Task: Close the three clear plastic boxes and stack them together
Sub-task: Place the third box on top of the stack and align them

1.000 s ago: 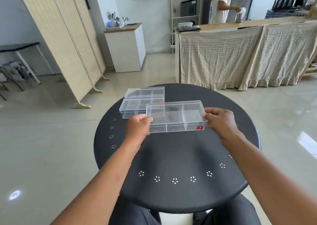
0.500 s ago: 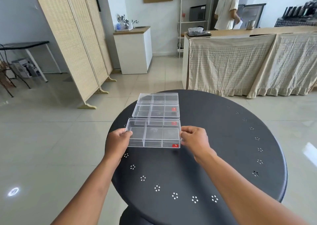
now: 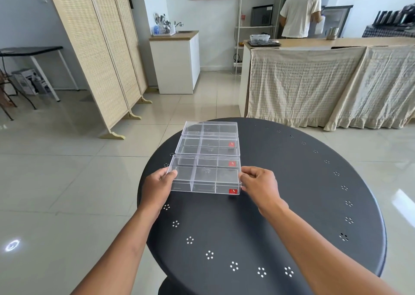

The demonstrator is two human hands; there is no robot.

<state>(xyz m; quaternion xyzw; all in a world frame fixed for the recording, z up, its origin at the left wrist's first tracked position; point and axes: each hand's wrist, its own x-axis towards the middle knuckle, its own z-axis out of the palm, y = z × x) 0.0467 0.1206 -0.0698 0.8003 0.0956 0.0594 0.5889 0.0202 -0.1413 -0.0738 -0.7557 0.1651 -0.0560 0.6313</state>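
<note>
A clear divided plastic box (image 3: 205, 179) with its lid down and a red sticker at its front right corner sits low at the left side of the round black table (image 3: 280, 204). My left hand (image 3: 157, 188) grips its left end and my right hand (image 3: 258, 185) grips its right end. Directly behind it and touching it lie the other clear boxes (image 3: 208, 143), which also carry red stickers. Their see-through walls overlap, so I cannot tell whether they lie side by side or stacked.
The boxes lie close to the table's far left rim, with tiled floor beyond. A woven folding screen (image 3: 101, 54) stands at the left. At the back are a white cabinet (image 3: 177, 63), a cloth-draped counter (image 3: 332, 81) and a person (image 3: 299, 11) standing behind it.
Both hands carried the held box leftward and lined it up just in front of the other boxes. In the last half second it barely moved.
</note>
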